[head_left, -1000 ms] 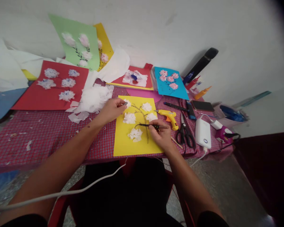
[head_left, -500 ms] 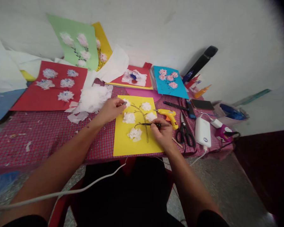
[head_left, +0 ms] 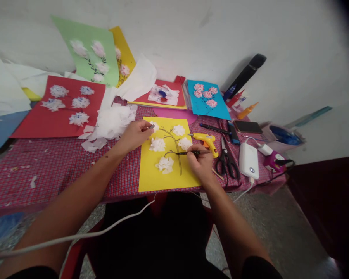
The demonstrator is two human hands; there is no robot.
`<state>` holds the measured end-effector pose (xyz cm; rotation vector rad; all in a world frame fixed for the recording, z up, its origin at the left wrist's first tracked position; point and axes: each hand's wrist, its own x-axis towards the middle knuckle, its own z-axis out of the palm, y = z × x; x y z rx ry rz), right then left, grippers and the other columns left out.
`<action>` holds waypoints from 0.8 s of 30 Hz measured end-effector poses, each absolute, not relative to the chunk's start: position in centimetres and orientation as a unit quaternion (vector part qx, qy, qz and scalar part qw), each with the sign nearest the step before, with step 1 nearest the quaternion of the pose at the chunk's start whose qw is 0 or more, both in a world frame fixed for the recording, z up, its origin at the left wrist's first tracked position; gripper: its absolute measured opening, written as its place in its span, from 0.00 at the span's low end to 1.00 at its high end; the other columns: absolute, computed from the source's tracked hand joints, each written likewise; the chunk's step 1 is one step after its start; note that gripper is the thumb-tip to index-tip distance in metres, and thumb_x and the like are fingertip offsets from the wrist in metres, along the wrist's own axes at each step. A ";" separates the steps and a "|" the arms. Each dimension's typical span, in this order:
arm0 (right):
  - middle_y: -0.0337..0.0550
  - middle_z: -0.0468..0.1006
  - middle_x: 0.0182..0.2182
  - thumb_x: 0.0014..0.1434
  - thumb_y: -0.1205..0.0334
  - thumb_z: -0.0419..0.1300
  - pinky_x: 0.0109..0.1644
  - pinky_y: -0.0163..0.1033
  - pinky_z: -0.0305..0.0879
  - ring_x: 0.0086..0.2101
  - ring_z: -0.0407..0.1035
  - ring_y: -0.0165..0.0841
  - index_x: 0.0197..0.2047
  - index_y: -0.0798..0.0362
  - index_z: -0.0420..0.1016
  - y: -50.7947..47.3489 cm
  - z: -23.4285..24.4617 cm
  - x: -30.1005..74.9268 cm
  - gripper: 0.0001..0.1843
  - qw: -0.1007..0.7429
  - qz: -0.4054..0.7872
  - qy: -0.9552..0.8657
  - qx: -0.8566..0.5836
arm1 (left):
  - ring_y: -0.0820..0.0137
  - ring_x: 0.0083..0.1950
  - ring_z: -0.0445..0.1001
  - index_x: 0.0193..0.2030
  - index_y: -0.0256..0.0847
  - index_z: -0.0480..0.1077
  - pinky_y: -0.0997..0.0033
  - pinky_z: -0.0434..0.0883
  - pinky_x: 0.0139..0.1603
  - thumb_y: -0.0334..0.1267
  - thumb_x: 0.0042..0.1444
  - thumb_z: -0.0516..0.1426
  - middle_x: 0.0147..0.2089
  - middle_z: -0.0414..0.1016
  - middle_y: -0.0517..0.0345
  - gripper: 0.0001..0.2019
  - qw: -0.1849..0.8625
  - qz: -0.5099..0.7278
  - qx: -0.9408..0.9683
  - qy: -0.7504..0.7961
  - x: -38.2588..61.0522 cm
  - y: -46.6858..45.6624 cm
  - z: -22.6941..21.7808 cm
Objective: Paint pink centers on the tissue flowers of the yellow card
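A yellow sheet of paper point(head_left: 151, 182) lies in front of me with several white crumpled-paper flowers point(head_left: 164, 165) on it. Dark drawn stems point(head_left: 178, 164) run between the flowers. My right hand point(head_left: 200, 162) grips a black pen point(head_left: 186, 153), its tip at the main stem near a side branch. At the sheet's upper left edge, my left hand point(head_left: 136, 135) pinches a small grey piece point(head_left: 152, 126), too small to name surely, close to the upper left flower.
A yellow glue gun point(head_left: 206, 142), black scissors point(head_left: 227, 164) and a white power bank point(head_left: 249, 161) lie to the right. White tissue scraps point(head_left: 112, 122) are piled on the left. Behind stand flower pictures on red point(head_left: 90, 110), green point(head_left: 110, 58) and blue point(head_left: 221, 108) paper.
The pen tip has shifted slightly right, off the side branch to the main stem. My left hand keeps its place and its pinch; the whole view has moved a little.
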<state>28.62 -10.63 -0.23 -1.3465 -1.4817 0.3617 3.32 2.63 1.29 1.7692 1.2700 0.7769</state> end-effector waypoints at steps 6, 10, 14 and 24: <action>0.38 0.74 0.25 0.57 0.64 0.58 0.33 0.41 0.65 0.28 0.68 0.34 0.31 0.48 0.73 -10.7 -0.4 29.0 0.04 0.528 0.134 -0.617 -0.568 | 0.67 0.34 0.77 0.47 0.39 0.77 0.67 0.71 0.34 0.45 0.61 0.61 0.38 0.81 0.53 0.13 0.406 0.306 0.697 0.507 3.4 2.6 1.4; 0.37 0.73 0.24 0.56 0.64 0.57 0.32 0.40 0.64 0.27 0.67 0.34 0.30 0.48 0.72 -10.7 -0.3 29.0 0.04 0.523 0.127 -0.622 -0.569 | 0.68 0.34 0.77 0.47 0.39 0.77 0.68 0.71 0.35 0.45 0.61 0.61 0.39 0.81 0.53 0.13 0.408 0.312 0.694 0.505 3.4 2.6 1.4; 0.37 0.73 0.24 0.55 0.64 0.57 0.33 0.41 0.64 0.27 0.68 0.34 0.30 0.48 0.72 -10.7 -0.4 29.0 0.04 0.525 0.123 -0.612 -0.579 | 0.67 0.35 0.78 0.46 0.39 0.77 0.68 0.71 0.36 0.45 0.61 0.62 0.39 0.81 0.54 0.13 0.406 0.311 0.694 0.506 3.4 2.5 1.5; 0.36 0.72 0.23 0.54 0.66 0.57 0.32 0.40 0.62 0.26 0.66 0.33 0.28 0.49 0.72 -10.5 -0.6 29.3 0.05 0.539 0.125 -0.617 -0.559 | 0.66 0.35 0.77 0.44 0.40 0.77 0.66 0.73 0.36 0.47 0.60 0.62 0.36 0.80 0.54 0.13 0.414 0.314 0.691 0.502 3.3 2.9 0.9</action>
